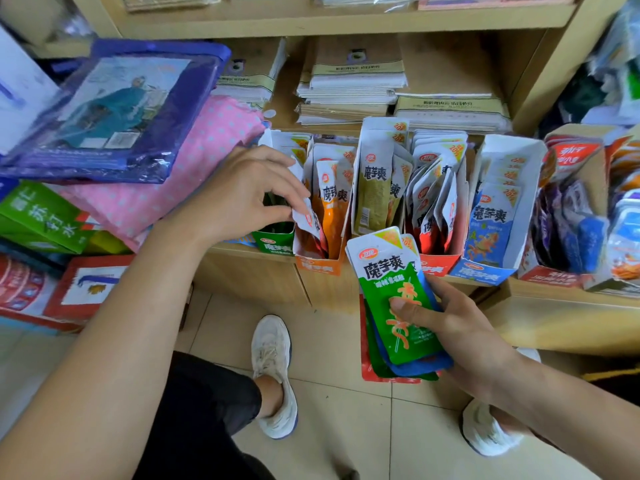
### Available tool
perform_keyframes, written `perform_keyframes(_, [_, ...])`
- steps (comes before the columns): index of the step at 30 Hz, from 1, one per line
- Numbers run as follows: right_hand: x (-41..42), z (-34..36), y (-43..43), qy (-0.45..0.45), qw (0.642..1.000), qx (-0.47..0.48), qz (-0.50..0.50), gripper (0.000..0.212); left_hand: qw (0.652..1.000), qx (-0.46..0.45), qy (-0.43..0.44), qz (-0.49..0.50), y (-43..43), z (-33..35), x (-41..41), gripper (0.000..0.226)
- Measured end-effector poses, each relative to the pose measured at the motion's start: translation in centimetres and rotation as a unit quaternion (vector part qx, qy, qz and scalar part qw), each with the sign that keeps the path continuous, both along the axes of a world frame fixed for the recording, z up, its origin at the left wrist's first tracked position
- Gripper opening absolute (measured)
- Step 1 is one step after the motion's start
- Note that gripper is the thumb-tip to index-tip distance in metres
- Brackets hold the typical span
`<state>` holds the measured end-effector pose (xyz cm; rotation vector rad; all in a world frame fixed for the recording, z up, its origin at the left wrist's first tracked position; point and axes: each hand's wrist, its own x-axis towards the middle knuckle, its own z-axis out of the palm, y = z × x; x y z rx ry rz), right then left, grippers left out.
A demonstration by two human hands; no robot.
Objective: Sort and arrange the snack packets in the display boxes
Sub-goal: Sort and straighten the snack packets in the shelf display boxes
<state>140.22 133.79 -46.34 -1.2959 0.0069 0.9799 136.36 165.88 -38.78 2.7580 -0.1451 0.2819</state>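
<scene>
A row of open display boxes stands on the low shelf: a green box [273, 242], an orange box [317, 263], a box of olive packets [375, 188], a red box [436, 261] and a blue box [485, 271]. My left hand [239, 195] pinches the top of a packet [308, 220] at the left wall of the orange box. My right hand [460, 327] grips a fanned stack of packets [398, 306] below the shelf edge, a green one on top, blue and red ones under it.
More snack boxes [571, 216] fill the shelf to the right. Pink dotted fabric [166, 188] and a purple bagged raincoat [114, 112] are piled on the left over coloured cartons [38, 216]. Stacked paper pads [349, 84] sit behind. My shoes stand on the tiled floor [329, 427].
</scene>
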Motion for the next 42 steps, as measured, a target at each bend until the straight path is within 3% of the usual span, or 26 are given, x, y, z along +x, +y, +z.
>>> perform_keyframes(6, [-0.2,0.2,0.1,-0.01,1.0,0.001,-0.009,0.037,0.998,-0.064,-0.009,0.005,0.4,-0.3,-1.9,0.017])
perform_keyframes(11, [-0.3,0.4,0.0,-0.017,1.0,0.0,-0.011,0.037,0.991,-0.102,-0.091,-0.001,-0.2,0.1,-2.4,0.015])
perform_keyframes(16, [-0.4,1.0,-0.4,-0.024,1.0,0.006,-0.015,0.035,0.97,-0.17,-0.162,0.062,-2.5,1.3,-2.6,0.013])
perform_keyframes(24, [-1.0,1.5,-2.0,-0.007,1.0,0.017,-0.019,0.034,0.9,-0.358,-0.227,0.098,-4.8,3.6,-3.0,0.036])
perform_keyframes(27, [-1.3,1.8,-2.9,-0.004,1.0,0.013,-0.025,0.037,0.883,-0.417,-0.177,0.118,-5.9,3.3,-2.6,0.024])
perform_keyframes(32, [-2.1,2.6,-6.2,-0.03,0.999,0.001,-0.039,0.039,0.852,-0.466,-0.118,0.208,-8.6,1.3,-1.9,0.018])
perform_keyframes(39, [-1.3,1.5,-10.2,-0.044,0.986,-0.018,-0.161,0.046,0.763,-0.517,-0.202,0.33,-12.7,0.1,1.7,0.013])
perform_keyframes(42, [-0.6,1.2,-10.5,-0.05,0.981,-0.008,-0.187,0.043,0.749,-0.512,-0.238,0.346,-13.5,0.0,3.9,0.017])
